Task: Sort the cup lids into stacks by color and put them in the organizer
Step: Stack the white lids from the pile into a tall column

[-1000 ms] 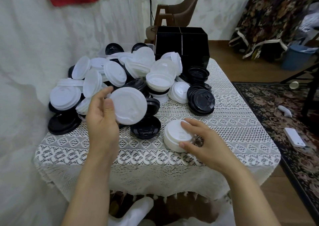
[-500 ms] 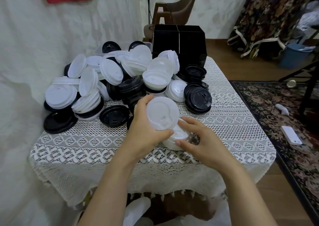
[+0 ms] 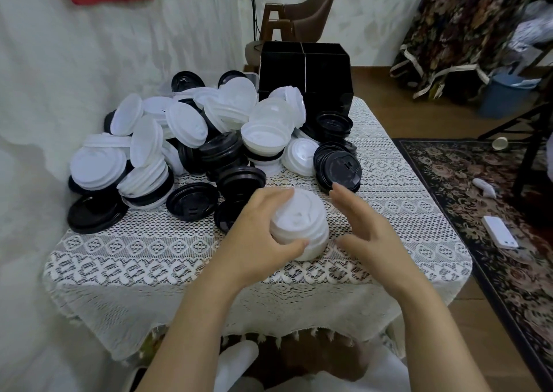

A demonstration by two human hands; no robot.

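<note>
two hands flanked one short white stack (image 3: 302, 230) of lids, which stood upright on the lace tablecloth (image 3: 125, 251) towards the table's near edge, its axis vertical and its top lid sitting slightly askew. the left hand (image 3: 254, 236) wrapped it from the left, thumb curled on the near side and fingers over the far rim, so the stack lay directly right of that palm. the right hand (image 3: 359, 221) hovered just beside it on the right, fingers straight and spread, holding nothing; whether a fingertip touched the plastic could not be told. the black organizer (image 3: 305, 74) stood at the far edge, straight beyond the stack, with the loose heap of mixed lids (image 3: 185, 140) to the far left and a black stack (image 3: 339, 168) just right of the path between. the left hand was the nearer to carry, though the open right looked placed to square the tilted top first. beyond the table were a brown chair (image 3: 302, 11), a patterned rug (image 3: 478, 197) and a white phone (image 3: 499, 231) on the rug at right.
</note>
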